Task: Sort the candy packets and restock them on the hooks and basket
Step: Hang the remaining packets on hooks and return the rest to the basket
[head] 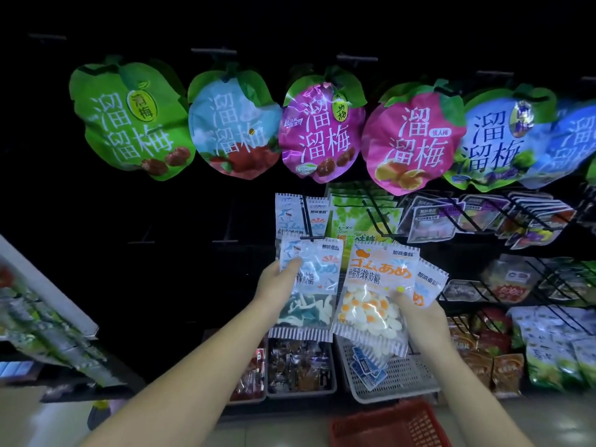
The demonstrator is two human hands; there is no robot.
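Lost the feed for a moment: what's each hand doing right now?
Left hand: holding the shark packet.
Right hand: holding the egg packet.

left hand [276, 285]: raised, thumb pinching shark packet [317, 279] | right hand [421, 316]: raised, gripping egg packet [377, 285]

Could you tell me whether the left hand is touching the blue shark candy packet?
Touching. The head view shows the left hand gripping the blue shark candy packet, thumb on its front.
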